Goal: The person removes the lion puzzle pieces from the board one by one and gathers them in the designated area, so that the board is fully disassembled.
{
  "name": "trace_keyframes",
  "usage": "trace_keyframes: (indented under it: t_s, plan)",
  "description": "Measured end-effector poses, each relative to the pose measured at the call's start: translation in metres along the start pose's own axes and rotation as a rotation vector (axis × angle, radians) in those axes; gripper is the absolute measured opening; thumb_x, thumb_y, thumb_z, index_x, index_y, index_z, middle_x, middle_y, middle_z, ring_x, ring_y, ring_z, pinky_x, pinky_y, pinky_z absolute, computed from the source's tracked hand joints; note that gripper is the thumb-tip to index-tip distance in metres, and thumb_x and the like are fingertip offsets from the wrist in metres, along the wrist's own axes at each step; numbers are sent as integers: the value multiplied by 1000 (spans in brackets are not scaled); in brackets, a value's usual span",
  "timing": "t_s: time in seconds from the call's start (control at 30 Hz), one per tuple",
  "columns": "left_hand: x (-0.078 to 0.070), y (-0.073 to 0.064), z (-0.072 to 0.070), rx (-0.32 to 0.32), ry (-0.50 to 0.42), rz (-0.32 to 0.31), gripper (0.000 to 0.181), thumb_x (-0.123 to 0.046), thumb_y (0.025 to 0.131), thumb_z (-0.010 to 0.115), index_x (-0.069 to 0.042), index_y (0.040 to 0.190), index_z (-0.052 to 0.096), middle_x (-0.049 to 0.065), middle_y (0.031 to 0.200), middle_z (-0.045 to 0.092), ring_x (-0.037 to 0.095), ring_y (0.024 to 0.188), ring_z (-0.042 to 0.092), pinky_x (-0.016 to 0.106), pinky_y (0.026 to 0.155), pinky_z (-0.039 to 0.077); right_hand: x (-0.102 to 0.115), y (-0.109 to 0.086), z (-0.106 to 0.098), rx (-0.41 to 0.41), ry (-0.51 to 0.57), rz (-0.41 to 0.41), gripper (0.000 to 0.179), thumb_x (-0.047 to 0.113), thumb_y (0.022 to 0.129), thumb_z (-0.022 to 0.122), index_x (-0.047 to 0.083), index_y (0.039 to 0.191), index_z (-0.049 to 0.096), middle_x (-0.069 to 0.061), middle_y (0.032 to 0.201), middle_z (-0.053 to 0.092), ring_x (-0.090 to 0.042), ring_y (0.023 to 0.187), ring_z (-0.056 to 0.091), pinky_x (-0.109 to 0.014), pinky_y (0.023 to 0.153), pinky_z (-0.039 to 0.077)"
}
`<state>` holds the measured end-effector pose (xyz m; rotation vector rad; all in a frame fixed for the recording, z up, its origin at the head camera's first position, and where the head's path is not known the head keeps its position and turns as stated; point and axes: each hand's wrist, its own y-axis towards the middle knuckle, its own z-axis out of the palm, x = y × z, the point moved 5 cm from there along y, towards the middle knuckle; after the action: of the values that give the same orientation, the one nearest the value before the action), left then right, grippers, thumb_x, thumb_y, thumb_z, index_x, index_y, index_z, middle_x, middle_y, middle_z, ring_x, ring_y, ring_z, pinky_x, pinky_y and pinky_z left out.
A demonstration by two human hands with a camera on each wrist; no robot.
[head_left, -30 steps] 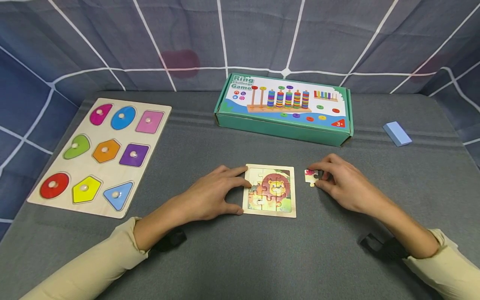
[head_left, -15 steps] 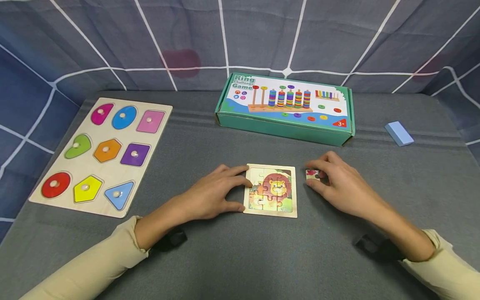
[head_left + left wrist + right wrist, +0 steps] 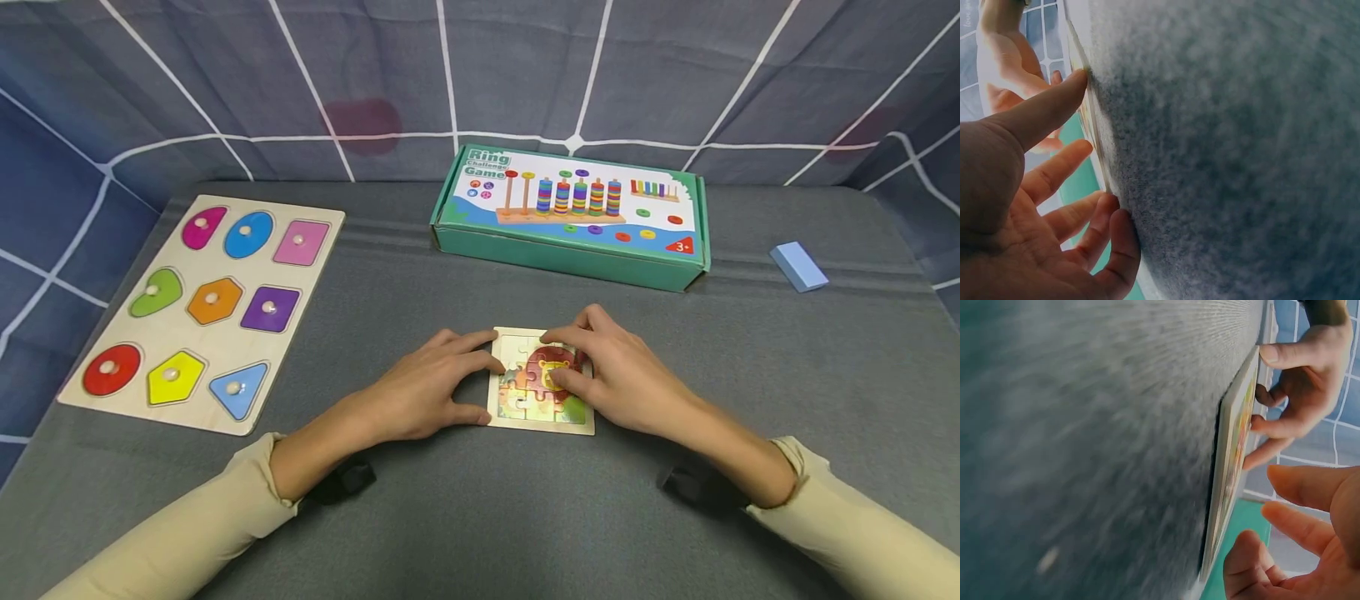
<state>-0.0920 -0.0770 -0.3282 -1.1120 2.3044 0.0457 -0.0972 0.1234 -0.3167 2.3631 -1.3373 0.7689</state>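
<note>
In the head view a small square wooden jigsaw puzzle with a lion picture lies flat on grey cloth. My left hand touches its left edge, thumb near the lower left corner and fingertips at the upper left, spread rather than curled. My right hand is over the puzzle's right half. Its thumb and forefinger keep the pinch that held a loose puzzle piece moments earlier; the piece itself is hard to make out now. In the right wrist view the puzzle appears nearly edge-on, beyond the right hand's fingers.
A green Ring Challenge Game box stands behind the puzzle. To the left lies a wooden peg board with coloured shapes. A light blue block sits at the right. Dark checked fabric rises behind.
My right hand has drawn the puzzle piece into its pinch on the cloth, then moved left over the lion puzzle. The left hand stays at the puzzle's left edge.
</note>
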Motion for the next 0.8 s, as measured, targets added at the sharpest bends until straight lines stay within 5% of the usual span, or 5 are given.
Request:
trace_keyframes:
  t_s: [0.47,0.8]
  plan:
    - [1,0,0,-11,-20,23,49,-32,82,82,-18,126,65,8,155,37,26,119,45,45,98,40,5,21,17,152,-41,-32,41,18,91,73,5,129,65,-4,97,51,-15,78,45,-32,67,39]
    - [1,2,-1,-8,-17,14,49,-32,81,83,-18,125,66,8,155,37,27,120,45,46,99,40,3,22,16,135,-39,1,38,19,89,75,12,125,68,-4,100,49,-18,85,47,-35,72,40]
